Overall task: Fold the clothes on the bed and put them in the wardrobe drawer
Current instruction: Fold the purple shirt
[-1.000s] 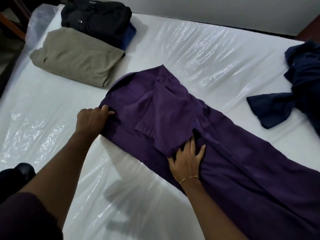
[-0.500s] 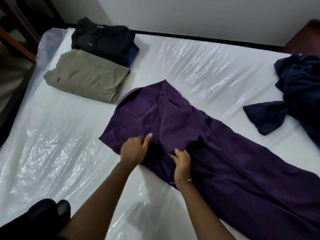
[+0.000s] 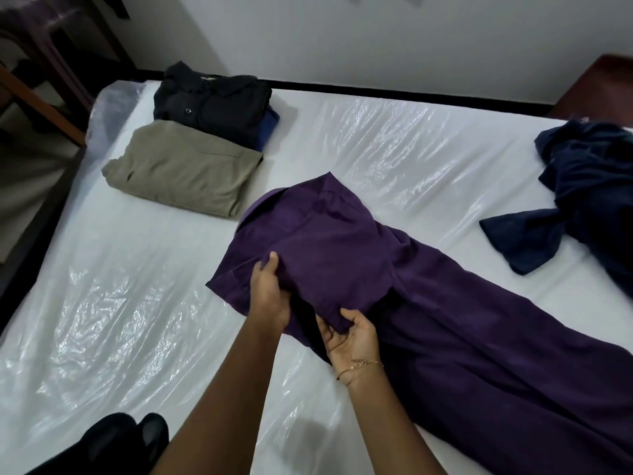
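The purple garment [image 3: 428, 303] lies stretched along the bed [image 3: 342, 138], and both hands grip its folded-over sleeve: the left hand [image 3: 270, 296] pinches the upper edge, while the fingers of the right hand [image 3: 352, 334] curl under the lower corner. To do the fold well, the person should likely lay the sleeve flat inside the body line and smooth it before folding lengthwise. The mattress wears glossy plastic; a khaki folded garment [image 3: 181, 176], a black folded shirt [image 3: 212, 101] and a crumpled navy garment [image 3: 575, 193] lie nearby.

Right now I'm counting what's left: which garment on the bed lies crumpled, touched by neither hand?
The navy garment at the bed's right edge; the khaki and black ones are folded.
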Motion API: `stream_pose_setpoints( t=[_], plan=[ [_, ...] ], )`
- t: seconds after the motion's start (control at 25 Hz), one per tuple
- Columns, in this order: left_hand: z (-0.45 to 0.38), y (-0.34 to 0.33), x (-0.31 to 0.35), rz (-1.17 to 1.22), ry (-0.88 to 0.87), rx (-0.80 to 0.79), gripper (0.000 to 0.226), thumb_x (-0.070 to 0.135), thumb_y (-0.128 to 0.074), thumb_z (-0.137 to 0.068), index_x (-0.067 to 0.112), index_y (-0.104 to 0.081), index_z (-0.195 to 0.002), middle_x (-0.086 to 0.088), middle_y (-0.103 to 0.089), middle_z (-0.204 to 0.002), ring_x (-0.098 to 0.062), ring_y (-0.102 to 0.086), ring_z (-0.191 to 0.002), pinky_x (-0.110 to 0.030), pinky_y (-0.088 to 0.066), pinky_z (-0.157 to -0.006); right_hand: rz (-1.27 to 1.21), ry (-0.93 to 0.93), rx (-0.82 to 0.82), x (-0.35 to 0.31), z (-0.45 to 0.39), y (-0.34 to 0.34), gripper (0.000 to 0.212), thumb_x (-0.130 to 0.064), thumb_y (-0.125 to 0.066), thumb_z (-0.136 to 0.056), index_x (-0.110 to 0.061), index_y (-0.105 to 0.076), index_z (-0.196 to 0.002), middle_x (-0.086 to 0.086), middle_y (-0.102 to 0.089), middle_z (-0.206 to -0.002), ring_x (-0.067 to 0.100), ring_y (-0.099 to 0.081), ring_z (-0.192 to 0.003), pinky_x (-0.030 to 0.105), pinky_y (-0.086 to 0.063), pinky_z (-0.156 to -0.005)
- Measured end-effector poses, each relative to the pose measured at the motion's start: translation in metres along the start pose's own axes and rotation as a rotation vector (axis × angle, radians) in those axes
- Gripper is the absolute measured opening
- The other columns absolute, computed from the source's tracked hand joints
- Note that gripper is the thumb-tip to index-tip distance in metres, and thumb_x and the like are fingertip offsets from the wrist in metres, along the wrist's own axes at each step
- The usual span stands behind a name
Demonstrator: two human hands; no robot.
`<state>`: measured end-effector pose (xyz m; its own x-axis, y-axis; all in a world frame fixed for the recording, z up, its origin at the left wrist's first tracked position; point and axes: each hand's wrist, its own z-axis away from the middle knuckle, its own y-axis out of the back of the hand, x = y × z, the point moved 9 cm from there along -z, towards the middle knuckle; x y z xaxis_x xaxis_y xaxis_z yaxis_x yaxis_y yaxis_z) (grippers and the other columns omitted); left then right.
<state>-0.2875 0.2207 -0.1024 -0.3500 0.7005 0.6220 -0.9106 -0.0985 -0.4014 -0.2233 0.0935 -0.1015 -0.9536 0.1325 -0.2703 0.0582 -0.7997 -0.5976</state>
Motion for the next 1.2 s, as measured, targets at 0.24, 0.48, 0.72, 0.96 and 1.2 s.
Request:
stream_pose_setpoints(
  t=[0.24,0.48,0.72,0.96,1.2],
  plan=[
    [0.019,0.059,0.033,-0.464,-0.359,0.367,0.013,0.010,-0.049,-0.095,0.013,-0.037,-0.100,-0.004,-0.045,-0.100,-0.019,-0.046,-0.088,-0.026,-0.036,-0.080,0.465,-0.123,0.115,0.018,-0.002,0.026,0.018,-0.004,-0.042,-0.087,0.003,-0.058,-0.089,0.020,-0.069,-0.073,0.023,-0.067,-0.059,0.023,-0.055,-0.052],
    [0.031,0.057,0.039,-0.790,-0.685,0.290,0.027,-0.012,-0.040,-0.084,0.007,-0.060,-0.083,-0.009,-0.059,-0.089,-0.014,-0.052,-0.082,-0.021,-0.038,-0.080,0.575,-0.137,0.067,0.009,0.006,0.035,0.019,0.003,-0.035,-0.087,0.006,-0.054,-0.085,0.022,-0.067,-0.065,0.023,-0.068,-0.054,0.022,-0.053,-0.048],
    [0.018,0.074,0.036,-0.900,-0.507,0.410,0.030,-0.008,-0.042,-0.084,0.001,-0.068,-0.096,-0.016,-0.062,-0.107,-0.031,-0.058,-0.101,-0.029,-0.040,-0.090,0.798,-0.023,0.282,0.000,-0.001,0.057,0.013,-0.008,-0.045,-0.091,-0.003,-0.054,-0.083,0.015,-0.063,-0.071,0.016,-0.060,-0.038,0.018,-0.044,-0.038],
    [0.040,0.046,0.036,-1.355,-0.694,0.329,0.039,0.000,-0.061,-0.078,-0.003,-0.057,-0.117,-0.025,-0.049,-0.122,-0.042,-0.045,-0.113,-0.047,-0.040,-0.091,1.422,0.445,0.554,-0.041,0.020,0.058,0.018,-0.025,-0.056,-0.088,-0.010,-0.050,-0.097,0.006,-0.065,-0.088,0.029,-0.065,-0.077,0.025,-0.036,-0.057],
    [0.072,-0.031,-0.043,-1.831,-1.164,-0.349,0.049,0.033,-0.042,-0.089,0.003,-0.055,-0.125,-0.018,-0.053,-0.133,-0.038,-0.047,-0.126,-0.049,-0.036,-0.099,1.786,0.934,0.529,-0.066,0.051,0.061,0.023,-0.007,-0.062,-0.074,-0.010,-0.064,-0.097,0.009,-0.063,-0.079,0.029,-0.063,-0.065,0.028,-0.040,-0.048]
  ],
)
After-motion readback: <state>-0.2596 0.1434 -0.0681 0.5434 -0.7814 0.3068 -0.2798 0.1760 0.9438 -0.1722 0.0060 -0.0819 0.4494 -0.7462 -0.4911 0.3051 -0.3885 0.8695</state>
